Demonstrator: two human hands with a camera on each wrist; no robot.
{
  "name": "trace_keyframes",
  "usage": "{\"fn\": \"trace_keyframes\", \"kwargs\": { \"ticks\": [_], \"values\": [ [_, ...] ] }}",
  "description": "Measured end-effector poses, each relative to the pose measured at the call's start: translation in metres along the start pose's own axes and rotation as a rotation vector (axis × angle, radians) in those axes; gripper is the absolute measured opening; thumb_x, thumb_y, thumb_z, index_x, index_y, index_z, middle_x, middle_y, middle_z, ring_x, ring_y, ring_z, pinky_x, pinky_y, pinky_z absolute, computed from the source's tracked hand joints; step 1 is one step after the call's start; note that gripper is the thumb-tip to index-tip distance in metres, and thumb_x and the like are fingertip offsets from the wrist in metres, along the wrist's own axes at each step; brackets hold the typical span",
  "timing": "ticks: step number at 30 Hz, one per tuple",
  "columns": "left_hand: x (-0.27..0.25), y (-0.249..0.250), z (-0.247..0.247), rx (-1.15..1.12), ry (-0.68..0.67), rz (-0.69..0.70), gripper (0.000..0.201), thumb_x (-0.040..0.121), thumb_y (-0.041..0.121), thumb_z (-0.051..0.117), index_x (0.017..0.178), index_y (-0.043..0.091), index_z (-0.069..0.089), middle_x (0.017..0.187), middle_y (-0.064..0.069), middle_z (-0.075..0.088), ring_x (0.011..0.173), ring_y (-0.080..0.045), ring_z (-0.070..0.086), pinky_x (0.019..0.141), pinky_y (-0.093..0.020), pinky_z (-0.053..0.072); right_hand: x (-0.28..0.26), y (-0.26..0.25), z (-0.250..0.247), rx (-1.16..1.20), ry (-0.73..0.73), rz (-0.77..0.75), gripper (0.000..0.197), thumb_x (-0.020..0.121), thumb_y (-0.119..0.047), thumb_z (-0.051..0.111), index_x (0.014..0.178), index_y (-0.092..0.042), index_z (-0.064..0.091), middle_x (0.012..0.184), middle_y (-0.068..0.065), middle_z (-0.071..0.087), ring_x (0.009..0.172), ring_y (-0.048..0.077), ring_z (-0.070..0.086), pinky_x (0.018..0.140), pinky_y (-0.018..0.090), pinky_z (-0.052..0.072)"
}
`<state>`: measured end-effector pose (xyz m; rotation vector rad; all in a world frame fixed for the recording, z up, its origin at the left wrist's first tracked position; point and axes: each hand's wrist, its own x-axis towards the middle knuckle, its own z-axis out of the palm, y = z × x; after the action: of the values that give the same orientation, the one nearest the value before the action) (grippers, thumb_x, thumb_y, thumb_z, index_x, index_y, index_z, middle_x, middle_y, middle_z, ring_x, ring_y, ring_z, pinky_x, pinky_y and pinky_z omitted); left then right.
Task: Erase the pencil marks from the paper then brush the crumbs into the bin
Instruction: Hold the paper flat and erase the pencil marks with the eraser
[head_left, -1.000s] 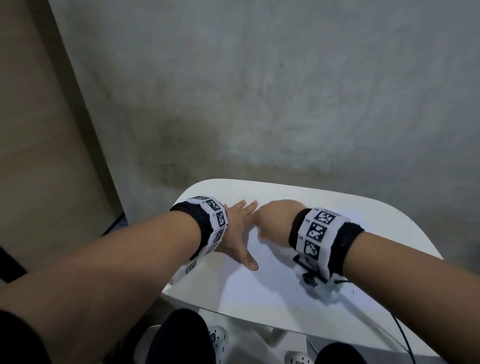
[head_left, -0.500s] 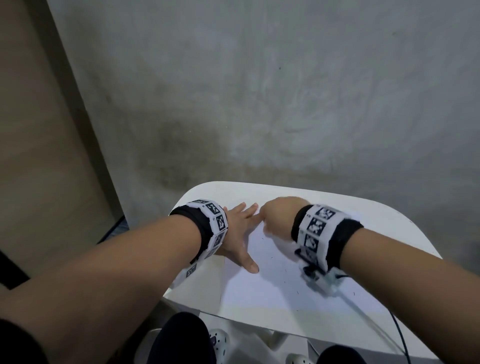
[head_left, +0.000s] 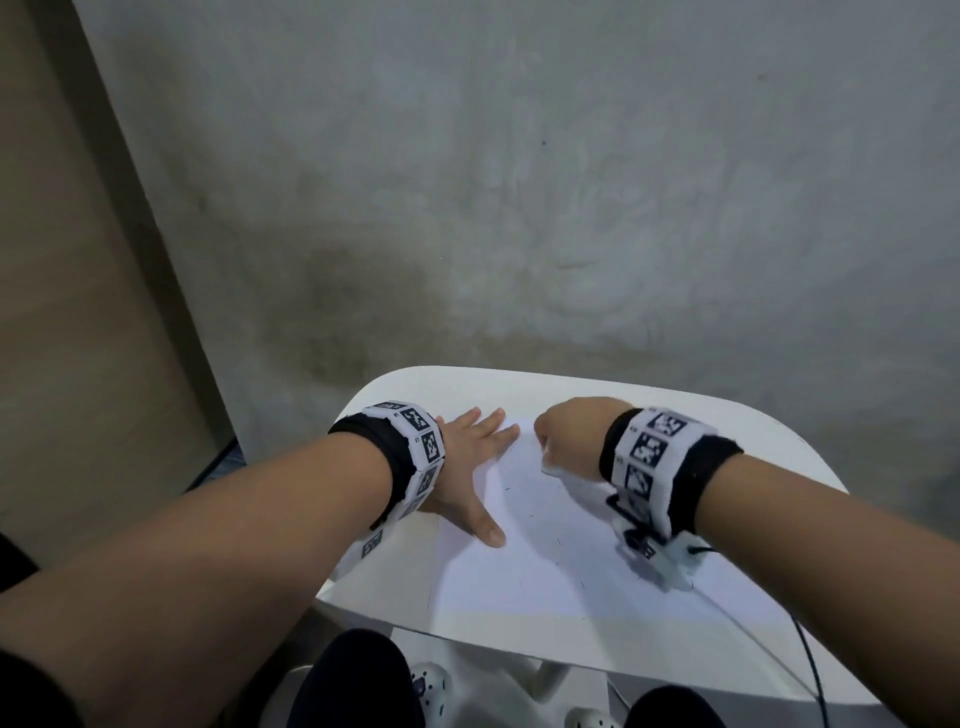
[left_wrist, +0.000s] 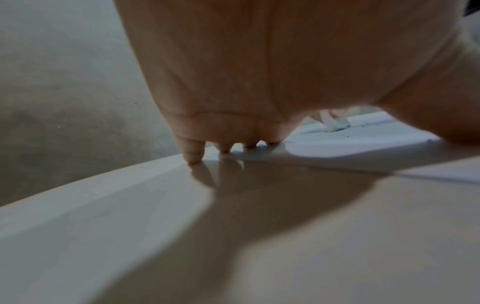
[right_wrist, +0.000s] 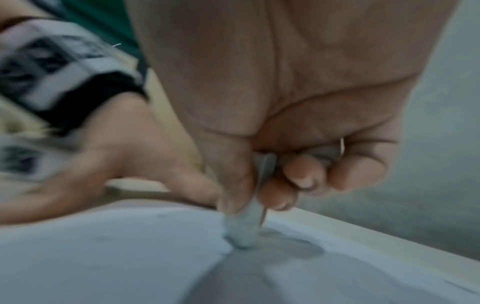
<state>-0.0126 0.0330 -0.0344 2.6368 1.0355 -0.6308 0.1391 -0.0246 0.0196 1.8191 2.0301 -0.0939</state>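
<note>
A white sheet of paper (head_left: 524, 561) lies on the small white table (head_left: 769, 452), speckled with dark eraser crumbs. My left hand (head_left: 470, 467) lies flat on the paper's left edge, fingers spread and straight. My right hand (head_left: 569, 436) is curled into a fist near the paper's far edge. In the right wrist view its thumb and fingers pinch a white eraser (right_wrist: 246, 228), whose tip presses on the paper (right_wrist: 103, 257). From the left wrist view the eraser (left_wrist: 336, 124) shows beyond my left fingers (left_wrist: 193, 153). No bin is in view.
A grey concrete wall (head_left: 519, 182) rises just behind the table. A beige panel (head_left: 67, 260) stands to the left. A dark cable (head_left: 810, 660) runs from my right wrist off the table's near right edge. My knees and shoes show below the table.
My right hand with the eraser has shifted slightly to the right along the paper's far edge. My left hand has stayed flat in place.
</note>
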Motion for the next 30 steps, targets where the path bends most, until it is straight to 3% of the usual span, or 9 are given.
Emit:
{"fn": "trace_keyframes", "kwargs": {
  "ticks": [3, 7, 11, 15, 19, 21, 25, 27, 30],
  "values": [
    [-0.001, 0.002, 0.0, 0.004, 0.004, -0.005, 0.132, 0.071, 0.072, 0.071, 0.154, 0.029, -0.023, 0.161, 0.006, -0.028, 0.15, -0.02, -0.022, 0.121, -0.055, 0.0, -0.006, -0.013, 0.011, -0.035, -0.039, -0.127, 0.016, 0.089, -0.027, 0.057, 0.096, -0.013, 0.06, 0.091, -0.003, 0.065, 0.086, 0.02, 0.062, 0.074, 0.031, 0.049],
    [-0.003, 0.004, -0.003, 0.007, -0.008, -0.016, 0.13, 0.072, 0.072, 0.07, 0.154, 0.03, -0.023, 0.161, 0.007, -0.029, 0.149, -0.02, -0.023, 0.121, -0.056, 0.0, -0.001, 0.012, 0.002, 0.04, 0.004, 0.036, 0.023, 0.084, -0.028, 0.056, 0.098, -0.013, 0.066, 0.096, 0.002, 0.069, 0.091, 0.025, 0.064, 0.078, 0.034, 0.053],
    [-0.002, 0.001, -0.001, 0.004, -0.006, -0.006, 0.131, 0.072, 0.073, 0.069, 0.153, 0.03, -0.024, 0.161, 0.007, -0.03, 0.149, -0.02, -0.024, 0.121, -0.055, 0.0, -0.012, -0.009, 0.014, 0.015, -0.062, -0.131, 0.017, 0.086, -0.029, 0.056, 0.094, -0.015, 0.062, 0.092, -0.001, 0.067, 0.089, 0.022, 0.063, 0.075, 0.033, 0.049],
    [-0.003, 0.002, -0.002, 0.004, -0.016, -0.01, 0.131, 0.072, 0.073, 0.07, 0.153, 0.031, -0.024, 0.16, 0.007, -0.031, 0.149, -0.018, -0.025, 0.121, -0.055, -0.002, -0.008, 0.025, 0.008, 0.026, 0.008, 0.051, 0.023, 0.084, -0.027, 0.056, 0.097, -0.01, 0.064, 0.099, 0.003, 0.07, 0.086, 0.023, 0.061, 0.071, 0.03, 0.046],
    [-0.003, 0.002, -0.001, 0.006, -0.002, -0.003, 0.13, 0.072, 0.071, 0.07, 0.153, 0.031, -0.022, 0.16, 0.007, -0.03, 0.149, -0.019, -0.024, 0.121, -0.054, -0.002, -0.018, 0.007, 0.017, 0.0, -0.049, -0.107, 0.021, 0.087, -0.027, 0.055, 0.097, -0.01, 0.064, 0.1, 0.004, 0.068, 0.092, 0.025, 0.063, 0.072, 0.031, 0.047],
    [-0.003, 0.003, -0.002, 0.013, -0.008, -0.002, 0.13, 0.072, 0.071, 0.07, 0.153, 0.03, -0.023, 0.16, 0.007, -0.03, 0.149, -0.019, -0.024, 0.121, -0.053, -0.002, -0.018, 0.025, 0.012, 0.091, -0.053, -0.031, 0.022, 0.085, -0.027, 0.058, 0.099, -0.01, 0.066, 0.102, 0.006, 0.069, 0.093, 0.025, 0.062, 0.074, 0.027, 0.045],
    [-0.009, -0.006, -0.005, 0.056, -0.039, 0.01, 0.132, 0.07, 0.075, 0.069, 0.152, 0.033, -0.025, 0.158, 0.01, -0.032, 0.148, -0.016, -0.024, 0.121, -0.05, -0.005, -0.024, 0.085, 0.007, 0.263, -0.046, 0.152, 0.016, 0.088, -0.027, 0.058, 0.084, -0.013, 0.064, 0.07, -0.003, 0.064, 0.06, 0.012, 0.054, 0.057, 0.02, 0.042],
    [-0.016, -0.015, -0.005, 0.095, -0.056, 0.011, 0.133, 0.068, 0.079, 0.067, 0.151, 0.035, -0.026, 0.158, 0.012, -0.033, 0.148, -0.014, -0.025, 0.12, -0.048, -0.009, -0.028, 0.098, 0.02, 0.39, -0.103, 0.187, 0.017, 0.091, -0.028, 0.057, 0.077, -0.018, 0.058, 0.067, -0.005, 0.061, 0.054, 0.009, 0.05, 0.053, 0.018, 0.041],
    [-0.024, -0.024, -0.004, 0.138, -0.066, -0.013, 0.131, 0.066, 0.086, 0.06, 0.151, 0.036, -0.026, 0.157, 0.013, -0.032, 0.147, -0.011, -0.026, 0.12, -0.047, -0.012, -0.029, 0.105, 0.037, 0.597, -0.167, 0.232, 0.017, 0.093, -0.025, 0.055, 0.078, -0.017, 0.052, 0.064, -0.001, 0.062, 0.052, 0.013, 0.051, 0.049, 0.018, 0.042]
  ]
}}
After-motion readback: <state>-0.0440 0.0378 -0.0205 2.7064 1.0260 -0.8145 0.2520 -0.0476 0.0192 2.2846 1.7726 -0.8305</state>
